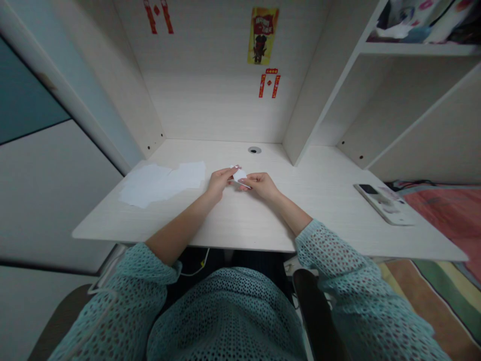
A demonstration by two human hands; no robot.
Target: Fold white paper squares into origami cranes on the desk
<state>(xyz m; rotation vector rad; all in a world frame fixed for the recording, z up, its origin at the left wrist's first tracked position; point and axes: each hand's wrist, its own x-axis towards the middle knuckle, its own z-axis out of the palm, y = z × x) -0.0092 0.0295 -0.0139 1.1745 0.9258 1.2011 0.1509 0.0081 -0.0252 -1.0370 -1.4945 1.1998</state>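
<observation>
A small folded piece of white paper (239,175) is held just above the pale wooden desk (240,225), near its middle. My left hand (220,181) pinches its left side, fingers closed on it. My right hand (261,184) pinches its right side, fingers curled around the lower edge. Both forearms rest on the desk, in teal knitted sleeves.
Loose white paper sheets (161,183) lie on the desk at the left. A white phone-like device (383,203) lies at the right near the edge. A cable hole (254,150) sits at the back. Shelf partitions (323,90) rise on the right; a chair armrest (315,311) is below.
</observation>
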